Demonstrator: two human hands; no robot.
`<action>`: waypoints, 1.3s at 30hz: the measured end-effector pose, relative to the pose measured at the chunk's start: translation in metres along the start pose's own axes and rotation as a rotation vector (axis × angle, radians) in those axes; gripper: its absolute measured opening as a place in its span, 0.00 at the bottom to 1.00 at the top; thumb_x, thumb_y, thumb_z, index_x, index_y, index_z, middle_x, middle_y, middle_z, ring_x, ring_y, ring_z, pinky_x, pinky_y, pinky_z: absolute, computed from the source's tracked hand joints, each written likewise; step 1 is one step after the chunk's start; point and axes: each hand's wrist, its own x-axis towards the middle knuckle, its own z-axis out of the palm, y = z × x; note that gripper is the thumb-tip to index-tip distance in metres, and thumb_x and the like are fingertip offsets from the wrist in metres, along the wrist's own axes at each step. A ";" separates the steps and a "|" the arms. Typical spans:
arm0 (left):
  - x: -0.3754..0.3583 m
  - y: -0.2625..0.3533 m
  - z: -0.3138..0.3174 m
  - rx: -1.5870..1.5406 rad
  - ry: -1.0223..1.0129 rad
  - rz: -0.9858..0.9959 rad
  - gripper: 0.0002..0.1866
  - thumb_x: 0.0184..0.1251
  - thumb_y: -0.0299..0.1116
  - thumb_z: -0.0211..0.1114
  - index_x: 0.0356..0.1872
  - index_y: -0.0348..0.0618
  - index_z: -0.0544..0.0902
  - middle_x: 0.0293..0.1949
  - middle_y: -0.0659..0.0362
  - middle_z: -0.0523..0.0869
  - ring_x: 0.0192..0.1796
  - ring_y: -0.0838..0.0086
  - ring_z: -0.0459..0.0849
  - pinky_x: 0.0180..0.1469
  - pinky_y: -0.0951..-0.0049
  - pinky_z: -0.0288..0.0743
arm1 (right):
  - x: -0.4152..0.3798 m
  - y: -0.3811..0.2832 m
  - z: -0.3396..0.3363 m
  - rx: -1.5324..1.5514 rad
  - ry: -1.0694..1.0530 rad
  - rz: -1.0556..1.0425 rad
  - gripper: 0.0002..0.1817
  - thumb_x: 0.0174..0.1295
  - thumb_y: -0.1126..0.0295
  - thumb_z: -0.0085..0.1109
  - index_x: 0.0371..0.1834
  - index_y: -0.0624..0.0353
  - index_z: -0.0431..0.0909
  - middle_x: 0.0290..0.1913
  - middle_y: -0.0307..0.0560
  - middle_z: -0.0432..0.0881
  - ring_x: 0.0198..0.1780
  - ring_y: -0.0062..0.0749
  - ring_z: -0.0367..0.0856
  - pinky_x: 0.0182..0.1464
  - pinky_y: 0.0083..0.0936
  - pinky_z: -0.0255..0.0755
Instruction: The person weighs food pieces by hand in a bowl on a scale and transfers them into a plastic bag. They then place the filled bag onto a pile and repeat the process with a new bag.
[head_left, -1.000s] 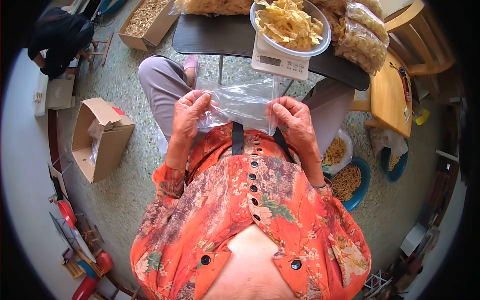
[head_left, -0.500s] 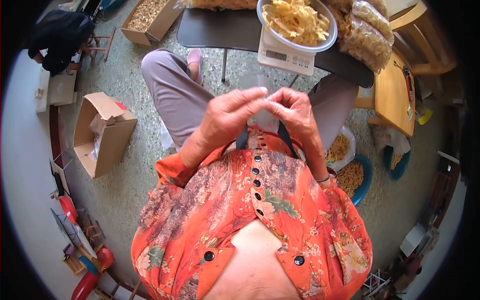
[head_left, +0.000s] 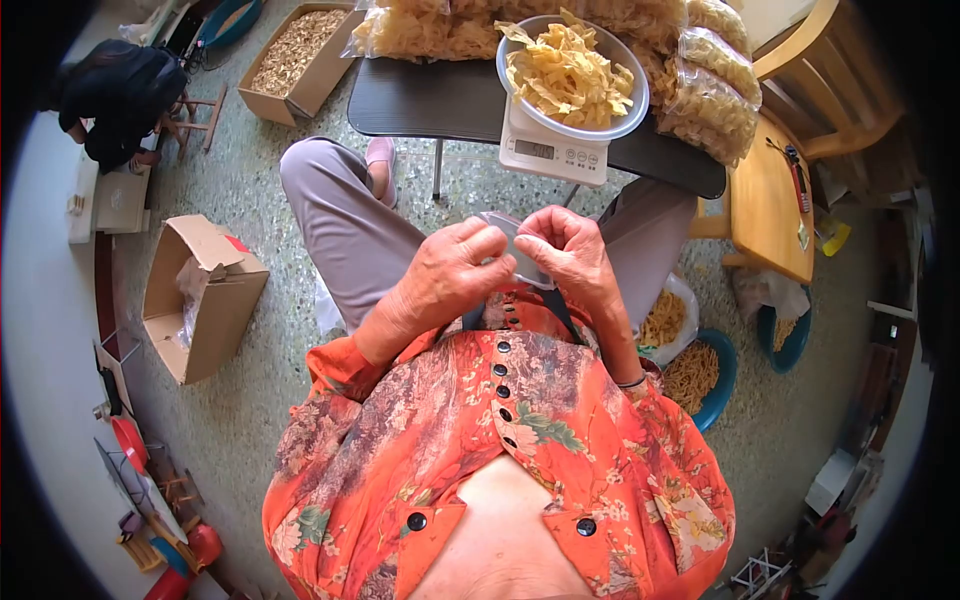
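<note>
A small clear plastic bag (head_left: 527, 268) is stretched between my two hands above my lap. My left hand (head_left: 462, 262) is closed, thumb and fingers pinching one side of it. On the other side, my right hand (head_left: 568, 248) pinches the bag with thumb and bent forefinger. Just beyond my hands, a white digital scale (head_left: 553, 152) stands at the table's near edge. It bears a translucent plastic bowl (head_left: 640, 95) heaped with yellowish dried flakes (head_left: 570, 75).
Filled clear bags (head_left: 715, 85) are piled along the dark table (head_left: 425, 105). Cardboard boxes (head_left: 215, 310) stand on the floor to the left. Blue basins (head_left: 722, 385) and a wooden chair (head_left: 770, 200) are at right. Another person (head_left: 120, 95) bends over at far left.
My hands have drawn slightly apart and the bag shows more between them. The view has shifted a little, showing more of the table and piled bags.
</note>
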 end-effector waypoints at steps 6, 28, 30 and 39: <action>-0.004 0.010 0.000 0.224 -0.031 0.268 0.04 0.53 0.33 0.71 0.30 0.51 0.85 0.63 0.60 0.81 0.68 0.62 0.76 0.48 0.65 0.78 | 0.010 0.007 -0.005 -0.330 0.286 -0.206 0.06 0.64 0.78 0.61 0.42 0.66 0.85 0.34 0.46 0.87 0.33 0.24 0.84 0.39 0.25 0.78; -0.004 0.006 -0.035 0.022 -0.055 -0.007 0.10 0.56 0.28 0.72 0.37 0.44 0.80 0.31 0.58 0.76 0.33 0.62 0.80 0.34 0.62 0.76 | 0.008 -0.012 0.003 -0.052 -0.024 -0.078 0.05 0.68 0.74 0.69 0.44 0.62 0.85 0.35 0.31 0.84 0.32 0.10 0.76 0.33 0.13 0.70; -0.004 0.010 -0.039 0.017 -0.018 -0.037 0.11 0.55 0.26 0.72 0.39 0.43 0.81 0.32 0.58 0.78 0.35 0.61 0.82 0.35 0.61 0.77 | 0.008 -0.021 0.006 -0.056 0.038 -0.069 0.05 0.67 0.75 0.69 0.43 0.63 0.85 0.33 0.33 0.84 0.32 0.11 0.77 0.34 0.14 0.72; 0.005 0.016 -0.066 0.037 0.083 -0.072 0.12 0.51 0.23 0.74 0.38 0.41 0.85 0.32 0.57 0.81 0.35 0.61 0.84 0.37 0.62 0.79 | 0.015 -0.032 0.016 -0.222 0.087 -0.154 0.07 0.68 0.72 0.68 0.42 0.65 0.86 0.33 0.37 0.85 0.34 0.16 0.81 0.38 0.19 0.76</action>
